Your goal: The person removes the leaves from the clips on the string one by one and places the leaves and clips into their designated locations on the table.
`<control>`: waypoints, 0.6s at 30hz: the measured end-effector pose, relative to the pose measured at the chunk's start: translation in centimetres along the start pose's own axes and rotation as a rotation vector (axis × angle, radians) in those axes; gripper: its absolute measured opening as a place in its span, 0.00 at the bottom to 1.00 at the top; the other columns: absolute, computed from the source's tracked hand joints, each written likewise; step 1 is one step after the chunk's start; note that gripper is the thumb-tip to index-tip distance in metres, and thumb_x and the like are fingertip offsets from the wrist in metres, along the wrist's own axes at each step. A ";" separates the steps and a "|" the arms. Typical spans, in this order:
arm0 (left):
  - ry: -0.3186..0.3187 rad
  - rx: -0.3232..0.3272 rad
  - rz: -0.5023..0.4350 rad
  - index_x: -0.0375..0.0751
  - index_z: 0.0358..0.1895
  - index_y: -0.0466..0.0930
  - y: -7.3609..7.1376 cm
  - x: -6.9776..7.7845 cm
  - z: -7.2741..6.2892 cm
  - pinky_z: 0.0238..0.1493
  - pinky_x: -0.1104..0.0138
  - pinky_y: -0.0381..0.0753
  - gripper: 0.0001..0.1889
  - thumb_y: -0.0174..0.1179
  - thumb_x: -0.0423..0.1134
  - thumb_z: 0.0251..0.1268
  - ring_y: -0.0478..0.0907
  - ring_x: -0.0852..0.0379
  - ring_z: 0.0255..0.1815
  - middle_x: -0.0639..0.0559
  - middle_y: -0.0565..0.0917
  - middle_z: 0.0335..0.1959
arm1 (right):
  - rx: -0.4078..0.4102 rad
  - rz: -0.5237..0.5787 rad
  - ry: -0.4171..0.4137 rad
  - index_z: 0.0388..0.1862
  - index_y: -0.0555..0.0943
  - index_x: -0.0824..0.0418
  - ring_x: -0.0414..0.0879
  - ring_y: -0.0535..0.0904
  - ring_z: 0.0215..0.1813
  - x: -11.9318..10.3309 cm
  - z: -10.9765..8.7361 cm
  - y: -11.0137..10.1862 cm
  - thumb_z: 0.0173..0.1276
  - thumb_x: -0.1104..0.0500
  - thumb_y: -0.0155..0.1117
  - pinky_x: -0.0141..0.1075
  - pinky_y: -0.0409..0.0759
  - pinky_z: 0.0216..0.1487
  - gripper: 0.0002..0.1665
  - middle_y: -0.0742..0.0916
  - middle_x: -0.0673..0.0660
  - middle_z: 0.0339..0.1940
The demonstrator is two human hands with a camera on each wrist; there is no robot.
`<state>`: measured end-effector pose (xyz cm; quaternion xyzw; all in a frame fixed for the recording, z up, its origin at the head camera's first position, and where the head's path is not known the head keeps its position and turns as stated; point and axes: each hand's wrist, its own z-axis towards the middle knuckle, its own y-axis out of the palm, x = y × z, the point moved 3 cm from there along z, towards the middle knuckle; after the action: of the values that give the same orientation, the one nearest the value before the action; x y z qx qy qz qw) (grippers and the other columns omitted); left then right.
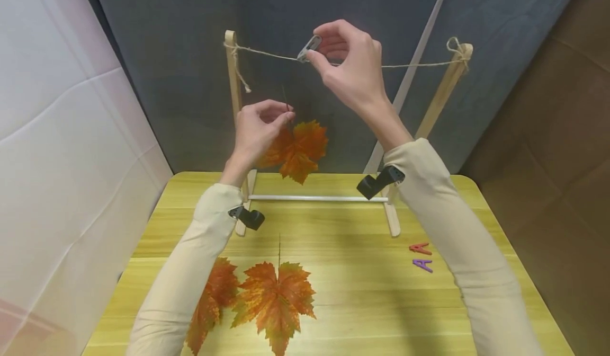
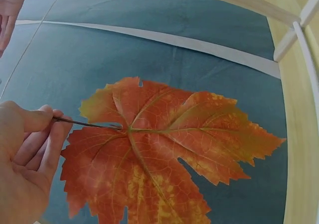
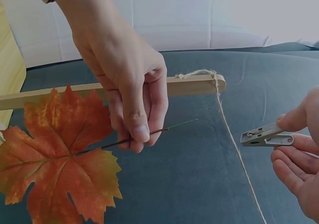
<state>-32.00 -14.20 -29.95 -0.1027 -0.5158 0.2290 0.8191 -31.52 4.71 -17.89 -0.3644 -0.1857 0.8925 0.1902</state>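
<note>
My left hand [image 1: 257, 131] pinches the thin stem of an orange artificial maple leaf [image 2: 144, 139], which hangs below the fingers in the head view. The stem's greenish tip sticks out past the thumb in the right wrist view. Higher up, my right hand [image 1: 352, 62] holds a grey clothespin [image 3: 266, 136] between thumb and fingers. The clothespin's nose is right by the twine [image 3: 232, 139] strung between two wooden posts. In the head view, the right hand overlaps part of the twine.
Two more orange leaves [image 1: 278, 300] lie on the wooden table [image 1: 352, 292], one partly behind the left sleeve. A red clothespin [image 1: 420, 248] and a purple clothespin [image 1: 422, 265] lie near the right sleeve. A white rod [image 1: 319, 198] joins the feet of the posts.
</note>
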 end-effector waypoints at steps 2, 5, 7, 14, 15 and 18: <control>0.001 -0.003 0.013 0.40 0.44 0.90 0.1 0.0 -0.1 0.41 0.72 0.83 0.10 0.69 0.41 0.66 0.88 0.53 0.39 0.47 0.92 0.42 | 0.005 -0.005 -0.011 0.53 0.84 0.63 0.42 0.86 0.49 0.3 -0.5 -0.3 0.67 0.59 0.69 0.25 0.80 0.56 0.17 0.90 0.57 0.47; 0.005 -0.001 0.022 0.40 0.44 0.90 0.2 0.0 -0.2 0.41 0.71 0.83 0.09 0.69 0.40 0.66 0.89 0.53 0.39 0.46 0.92 0.42 | 0.004 -0.006 -0.025 0.53 0.84 0.64 0.42 0.86 0.49 0.7 -1.3 -0.7 0.67 0.59 0.70 0.25 0.81 0.55 0.17 0.90 0.57 0.46; 0.005 -0.001 0.021 0.40 0.44 0.90 0.3 0.0 -0.3 0.42 0.70 0.84 0.10 0.69 0.41 0.65 0.89 0.53 0.39 0.47 0.92 0.42 | 0.007 0.000 -0.039 0.52 0.84 0.65 0.43 0.87 0.49 0.9 -1.9 -1.2 0.66 0.59 0.70 0.27 0.81 0.55 0.17 0.90 0.58 0.46; -0.009 -0.014 -0.005 0.40 0.45 0.91 0.5 0.1 -0.5 0.48 0.64 0.86 0.10 0.70 0.41 0.65 0.90 0.53 0.42 0.47 0.92 0.43 | 0.007 0.044 -0.057 0.50 0.85 0.65 0.45 0.87 0.47 1.4 -4.2 -2.8 0.65 0.60 0.72 0.29 0.83 0.55 0.17 0.91 0.58 0.45; -0.016 -0.017 -0.005 0.41 0.45 0.91 0.5 0.0 -0.5 0.49 0.64 0.86 0.10 0.70 0.42 0.65 0.90 0.53 0.42 0.47 0.92 0.43 | 0.004 0.051 -0.058 0.50 0.85 0.65 0.45 0.87 0.47 1.5 -4.6 -2.9 0.65 0.60 0.73 0.30 0.83 0.55 0.17 0.91 0.59 0.45; -0.036 -0.034 -0.016 0.41 0.45 0.91 0.6 -0.1 -0.7 0.50 0.63 0.86 0.10 0.70 0.41 0.65 0.90 0.53 0.43 0.48 0.92 0.43 | -0.002 0.062 -0.054 0.51 0.85 0.65 0.46 0.87 0.47 1.9 -5.6 -3.2 0.64 0.60 0.73 0.31 0.83 0.55 0.17 0.91 0.58 0.45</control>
<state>-31.57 -13.69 -30.63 -0.1083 -0.5350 0.2153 0.8098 -28.10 9.42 -21.22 -0.3457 -0.1801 0.9074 0.1568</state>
